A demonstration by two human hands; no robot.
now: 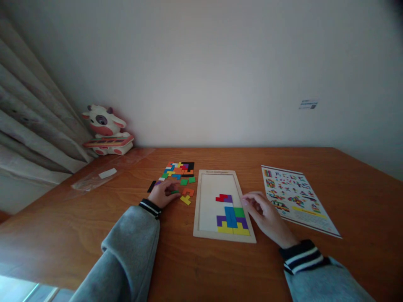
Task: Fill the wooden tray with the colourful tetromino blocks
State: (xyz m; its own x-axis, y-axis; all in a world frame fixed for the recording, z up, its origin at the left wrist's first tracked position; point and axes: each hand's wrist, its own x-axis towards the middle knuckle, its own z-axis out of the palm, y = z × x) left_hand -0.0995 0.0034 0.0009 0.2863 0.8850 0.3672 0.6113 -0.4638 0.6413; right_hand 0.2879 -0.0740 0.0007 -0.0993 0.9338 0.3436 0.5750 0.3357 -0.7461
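Left fingers (171,183) narrow around a green piece (174,192), grip unclear, left of the board (207,201); right fingers (252,195) half-open at its right edge!

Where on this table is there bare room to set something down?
Free: table right of the printed sheet, and in front of the wooden tray between the sleeves. Crowded: around the left hand, among loose puzzle pieces.

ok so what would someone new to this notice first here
Probably the pale puzzle board in the middle of the wooden table, with coloured pieces clustered mostly toward its near right. Next, the bright loose pieces to its left, where the left hand is down among them. The cow-shaped toy at the back left also stands out against the plain wall.
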